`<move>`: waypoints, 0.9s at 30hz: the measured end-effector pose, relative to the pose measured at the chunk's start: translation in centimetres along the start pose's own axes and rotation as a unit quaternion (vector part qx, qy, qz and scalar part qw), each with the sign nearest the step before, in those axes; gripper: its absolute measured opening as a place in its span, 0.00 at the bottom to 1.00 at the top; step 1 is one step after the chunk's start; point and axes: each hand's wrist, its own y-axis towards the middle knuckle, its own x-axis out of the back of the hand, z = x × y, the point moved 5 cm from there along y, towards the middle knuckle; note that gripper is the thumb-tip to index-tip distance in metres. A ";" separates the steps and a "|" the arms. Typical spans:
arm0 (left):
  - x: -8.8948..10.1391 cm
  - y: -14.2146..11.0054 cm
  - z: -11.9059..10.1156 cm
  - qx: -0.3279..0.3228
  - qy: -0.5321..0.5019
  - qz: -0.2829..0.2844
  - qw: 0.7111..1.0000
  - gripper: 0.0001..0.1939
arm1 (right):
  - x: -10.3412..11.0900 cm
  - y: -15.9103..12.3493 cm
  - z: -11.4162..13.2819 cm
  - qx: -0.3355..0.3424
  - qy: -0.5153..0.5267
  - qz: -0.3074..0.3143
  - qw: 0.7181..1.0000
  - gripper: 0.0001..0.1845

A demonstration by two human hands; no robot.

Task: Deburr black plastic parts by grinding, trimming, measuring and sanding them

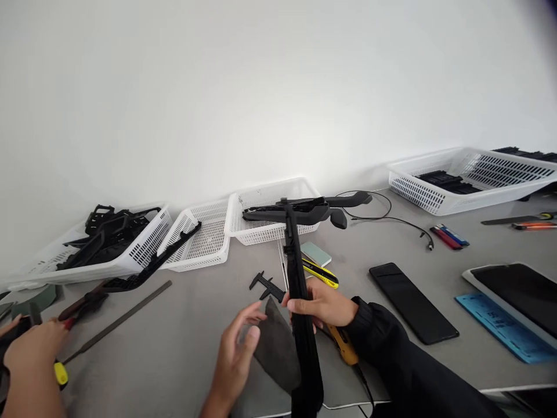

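My right hand (327,303) is closed around a long black plastic trim piece (300,325), which stands nearly upright across my view. Just left of it, my left hand (237,351) is open with its fingers slightly curled, holding nothing. Behind the trim piece lies a dark grey leaf-shaped sheet (275,345). A black caliper (266,284) rests beyond my left fingers. A yellow utility knife (321,273) and a pale green block (316,253) lie past my right hand. Under my right wrist is a corded tool with an orange handle (343,346).
White baskets (200,258) line the wall, several holding black plastic parts (282,216). A co-worker's hand (37,342) is at the left, near a file (122,319). At the right lie a black phone (413,302), a blue plate (500,328), lighters (450,237) and a cable (391,218).
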 end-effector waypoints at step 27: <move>-7.0 14.9 -2.0 0.121 -0.493 0.096 0.856 0.19 | 4.4 -0.1 1.2 0.155 -0.387 -0.324 0.849 0.12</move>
